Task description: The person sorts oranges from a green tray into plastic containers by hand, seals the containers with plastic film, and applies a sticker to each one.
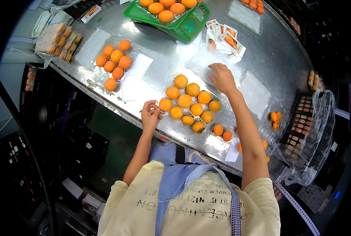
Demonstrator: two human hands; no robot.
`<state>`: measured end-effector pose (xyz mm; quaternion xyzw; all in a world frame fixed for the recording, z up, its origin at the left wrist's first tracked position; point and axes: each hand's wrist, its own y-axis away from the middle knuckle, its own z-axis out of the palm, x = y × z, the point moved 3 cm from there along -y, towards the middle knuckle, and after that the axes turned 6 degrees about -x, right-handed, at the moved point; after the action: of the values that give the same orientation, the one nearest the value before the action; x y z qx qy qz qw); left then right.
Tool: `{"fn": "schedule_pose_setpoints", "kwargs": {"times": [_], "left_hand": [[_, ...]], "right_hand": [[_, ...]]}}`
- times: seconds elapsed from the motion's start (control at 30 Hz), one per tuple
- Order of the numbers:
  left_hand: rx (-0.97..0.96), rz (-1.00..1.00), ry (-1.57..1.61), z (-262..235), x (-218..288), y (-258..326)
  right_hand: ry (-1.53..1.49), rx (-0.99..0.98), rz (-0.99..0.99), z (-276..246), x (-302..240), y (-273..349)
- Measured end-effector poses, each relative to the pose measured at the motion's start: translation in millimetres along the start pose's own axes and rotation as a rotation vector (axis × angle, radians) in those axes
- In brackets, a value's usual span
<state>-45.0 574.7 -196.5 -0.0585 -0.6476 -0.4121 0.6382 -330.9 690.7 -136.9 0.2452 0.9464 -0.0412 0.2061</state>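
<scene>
A clear plastic tray of orange persimmons (184, 100) lies before me near the table's front edge; several fruits show green-brown leaf caps. At its left corner is my left hand (150, 115), its fingers bent in against the rim. My right hand (223, 78) reaches beyond the tray, fingers closed at the edge of a translucent plastic sheet (203, 62). That sheet is smeared by motion, and its exact hold is partly hidden. Just past it lie picture cards (232, 41) printed with orange fruit.
A green crate (189, 27) bearing a fruit tray stands at the back. Another persimmon tray (116, 61) lies to the left, near stacked filled packs (61, 43). Clear film (258, 93) is on the right. Beyond it, a dark crate (299, 122) is draped in plastic.
</scene>
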Motion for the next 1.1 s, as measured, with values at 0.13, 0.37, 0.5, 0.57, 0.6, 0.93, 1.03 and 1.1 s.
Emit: {"fn": "schedule_pose_setpoints", "kwargs": {"times": [0.13, 0.37, 0.5, 0.57, 0.6, 0.93, 1.03, 1.1], "left_hand": [[0.002, 0.004, -0.005, -1, -1, -1], [-0.019, 0.002, -0.039, 1, -1, -2], [-0.078, -0.004, -0.032, 1, -1, -3], [-0.151, -0.006, -0.030, -2, 0, -2], [-0.180, -0.017, -0.045, -5, 0, -2], [-0.237, 0.136, -0.402, -21, 39, -8], [-0.254, 0.177, -0.340, -18, 51, -10], [-0.264, 0.179, -0.325, -14, 57, -12]], "right_hand": [[-0.222, 0.122, 0.077, -17, -19, 22], [-0.404, 0.088, 0.171, 0, -48, 76], [-0.284, 0.158, 0.022, 5, -80, 78], [-0.243, 0.119, 0.005, 10, -95, 74], [-0.202, 0.111, -0.030, 12, -103, 73], [0.053, 0.011, 0.000, 31, -131, 61], [0.092, 0.104, -0.040, 34, -131, 62], [0.103, 0.100, -0.041, 29, -133, 63]]}}
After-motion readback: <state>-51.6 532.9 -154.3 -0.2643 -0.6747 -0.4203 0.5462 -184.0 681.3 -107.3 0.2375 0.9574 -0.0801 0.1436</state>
